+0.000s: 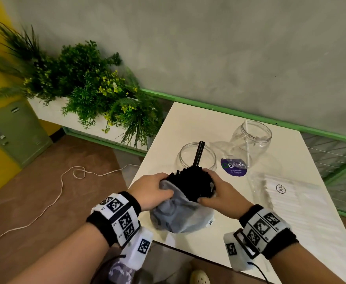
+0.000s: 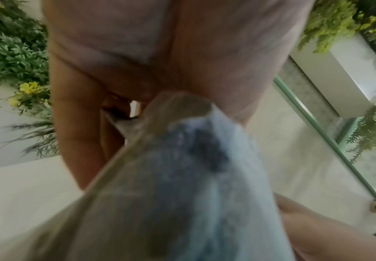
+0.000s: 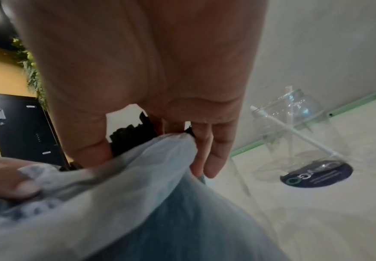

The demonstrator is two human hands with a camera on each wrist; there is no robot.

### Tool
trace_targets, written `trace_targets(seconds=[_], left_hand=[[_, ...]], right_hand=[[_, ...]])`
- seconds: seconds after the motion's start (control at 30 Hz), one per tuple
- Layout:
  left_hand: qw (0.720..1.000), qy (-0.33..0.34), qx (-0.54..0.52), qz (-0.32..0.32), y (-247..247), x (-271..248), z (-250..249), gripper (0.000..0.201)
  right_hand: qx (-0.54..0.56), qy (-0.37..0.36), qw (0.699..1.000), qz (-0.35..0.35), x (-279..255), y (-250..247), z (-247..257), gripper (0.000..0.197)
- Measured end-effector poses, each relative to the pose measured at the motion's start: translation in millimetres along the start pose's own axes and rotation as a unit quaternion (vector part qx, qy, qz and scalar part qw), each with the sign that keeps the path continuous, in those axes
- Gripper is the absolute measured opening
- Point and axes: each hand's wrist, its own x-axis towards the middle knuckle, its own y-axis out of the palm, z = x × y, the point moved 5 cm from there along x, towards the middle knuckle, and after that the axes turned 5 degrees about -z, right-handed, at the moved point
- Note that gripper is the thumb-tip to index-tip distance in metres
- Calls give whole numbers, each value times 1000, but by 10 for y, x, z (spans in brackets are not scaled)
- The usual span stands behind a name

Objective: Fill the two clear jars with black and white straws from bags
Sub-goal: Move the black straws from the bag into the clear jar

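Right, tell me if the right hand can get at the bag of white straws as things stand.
Probably not at once: the right hand grips the bag of black straws together with the left hand. The bag of white straws lies beside it on the table, nothing between; once freed, likely yes.

Plants (image 1: 90, 85) in planter – locker (image 1: 14, 130) – floor cord (image 1: 61, 181).

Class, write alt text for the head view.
Two hands, left hand and right hand, grip a plastic bag of black straws on a white table. Behind stand two clear jars, mostly empty.
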Motion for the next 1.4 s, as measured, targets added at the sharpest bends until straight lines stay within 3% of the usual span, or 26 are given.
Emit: trace_targets(seconds=[0.1,0.17,0.27,0.4,0.6,0.77,0.9,0.97,1.03,1.17,1.4], left_hand=[[998,19,-39,-40,13,25,-53,44],[995,43,-51,-69,4,28,-111,32],[988,62,-96,-102,-27,22,-103,27],[987,53,-105,-108,11,24,57,25],[969,78,-203,-116,-35,-44,90,28],[954,49,-263,-135,-20,-49,24,5],[957,26,-267,-110,27,-44,-62,25],[963,29,-248,-99,69,-36,-84,18],[965,34,-248,-79,128,-27,-97,16],[952,40,-296,-59,199,-50,-108,44],[931,22,-361,-46,224,-23,-115,54]], right_hand=[[27,-13,1000,5,91,146,86,98],[37,-55,998,-24,154,211,161,99],[53,-85,993,-57,177,201,149,87],[-5,-63,993,-95,141,132,53,47],[3,-64,988,-138,64,75,-30,29],[10,-26,996,-84,60,102,-2,75],[28,-43,996,-67,54,190,61,107],[26,-45,997,-54,39,257,90,119],[30,-51,997,-57,12,315,134,113],[70,-93,991,-62,-46,387,235,91],[52,-100,994,10,-45,408,167,119]])
